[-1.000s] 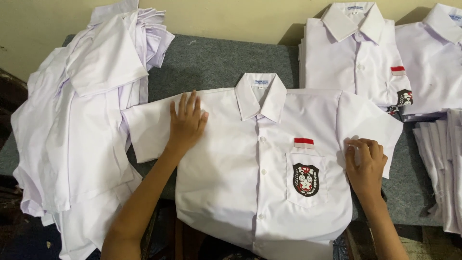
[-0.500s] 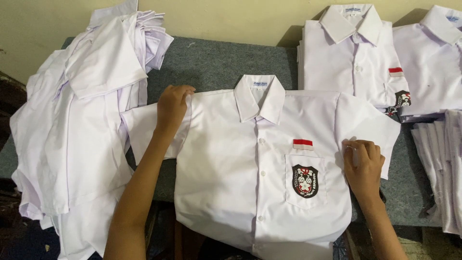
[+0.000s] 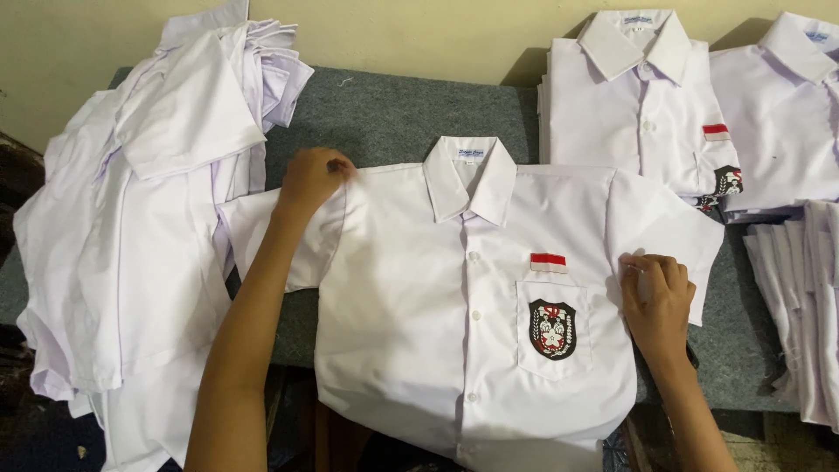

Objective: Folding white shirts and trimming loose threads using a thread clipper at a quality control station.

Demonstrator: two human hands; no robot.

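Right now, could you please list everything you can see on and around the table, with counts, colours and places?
Spread shirt: one, white, pocket badge, table centre, front up.
Unfolded shirt heap: one pile, white, left, hanging off the edge.
Folded shirt stacks: two, white, back right.
Stack edge: one, white, far right.
Table: one, grey cloth top.
Wall: cream, behind.
Left hand: pinching the shirt's shoulder.
Right hand: on the other sleeve.
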